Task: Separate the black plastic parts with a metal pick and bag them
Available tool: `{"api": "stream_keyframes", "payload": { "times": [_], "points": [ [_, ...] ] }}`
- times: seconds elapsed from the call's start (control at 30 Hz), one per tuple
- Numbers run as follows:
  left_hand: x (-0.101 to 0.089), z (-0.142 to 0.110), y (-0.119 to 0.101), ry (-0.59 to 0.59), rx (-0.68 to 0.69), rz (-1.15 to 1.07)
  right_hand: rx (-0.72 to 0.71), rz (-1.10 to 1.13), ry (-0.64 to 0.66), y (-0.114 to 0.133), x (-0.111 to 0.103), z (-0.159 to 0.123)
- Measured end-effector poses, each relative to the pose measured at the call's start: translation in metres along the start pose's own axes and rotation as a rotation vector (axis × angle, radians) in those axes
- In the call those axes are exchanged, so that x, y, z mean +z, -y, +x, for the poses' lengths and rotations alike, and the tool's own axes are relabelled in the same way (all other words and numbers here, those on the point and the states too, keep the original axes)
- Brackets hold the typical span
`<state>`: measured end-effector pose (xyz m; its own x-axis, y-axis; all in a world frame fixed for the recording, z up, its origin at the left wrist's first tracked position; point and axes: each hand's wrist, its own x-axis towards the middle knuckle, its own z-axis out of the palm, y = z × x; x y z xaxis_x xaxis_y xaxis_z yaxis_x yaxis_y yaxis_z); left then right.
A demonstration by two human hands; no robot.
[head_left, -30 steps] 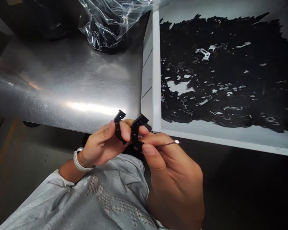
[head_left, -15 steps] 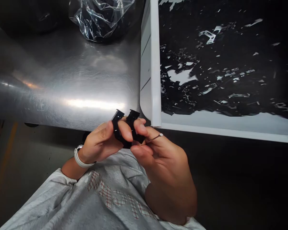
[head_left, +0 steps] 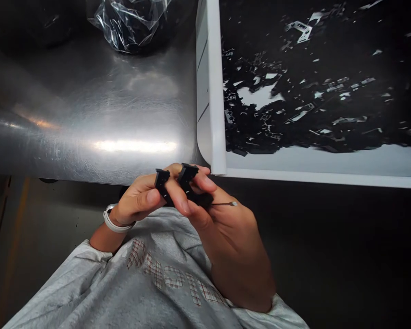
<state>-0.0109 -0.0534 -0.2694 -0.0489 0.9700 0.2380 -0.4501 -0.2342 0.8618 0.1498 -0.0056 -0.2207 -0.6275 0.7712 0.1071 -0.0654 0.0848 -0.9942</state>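
Observation:
Close to my body, my left hand [head_left: 142, 201] pinches a small black plastic part [head_left: 162, 179] between thumb and fingers. My right hand [head_left: 222, 219] has its fingers closed around another black section [head_left: 187, 176] just beside it. Fingers cover the lower middle, so I cannot tell whether the two sections are one piece. A thin dark rod with a pale tip [head_left: 233, 204] sticks out across my right hand; its other end is hidden. Both hands are near each other, in front of the table edge and the corner of a white tray [head_left: 216, 114].
Many black plastic parts [head_left: 260, 132] lie heaped in the tray on the right. A shiny metal table [head_left: 89, 109] spans the left. At its back sits a clear plastic bag [head_left: 130, 27] with dark contents.
The black part has tilted and turned in my fingers, its left end dropping lower. My right thumb has moved up. The view has shifted slightly.

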Motion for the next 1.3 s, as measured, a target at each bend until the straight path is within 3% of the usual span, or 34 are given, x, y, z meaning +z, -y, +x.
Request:
{"api": "stream_keyframes", "payload": {
  "times": [0.13, 0.37, 0.7, 0.8, 1.13, 1.3],
  "points": [
    [-0.001, 0.006, -0.012, 0.079, 0.064, 0.178, -0.098, -0.205, 0.006, 0.004, -0.005, 0.002],
    [0.009, 0.005, -0.022, -0.096, 0.131, 0.391, -0.209, -0.393, -0.048, 0.004, -0.008, 0.0],
    [0.006, -0.003, -0.02, -0.069, 0.007, 0.145, -0.21, -0.38, -0.065, 0.01, -0.015, 0.0],
    [0.005, -0.003, -0.022, -0.019, -0.029, 0.096, -0.222, -0.467, -0.081, 0.009, -0.015, 0.0],
    [0.003, -0.006, -0.023, -0.044, -0.103, 0.144, -0.334, -0.802, -0.156, 0.004, -0.004, 0.0],
    [0.005, -0.001, -0.027, 0.057, -0.092, 0.16, -0.414, -0.977, -0.136, 0.008, -0.003, 0.001]
  ]
}}
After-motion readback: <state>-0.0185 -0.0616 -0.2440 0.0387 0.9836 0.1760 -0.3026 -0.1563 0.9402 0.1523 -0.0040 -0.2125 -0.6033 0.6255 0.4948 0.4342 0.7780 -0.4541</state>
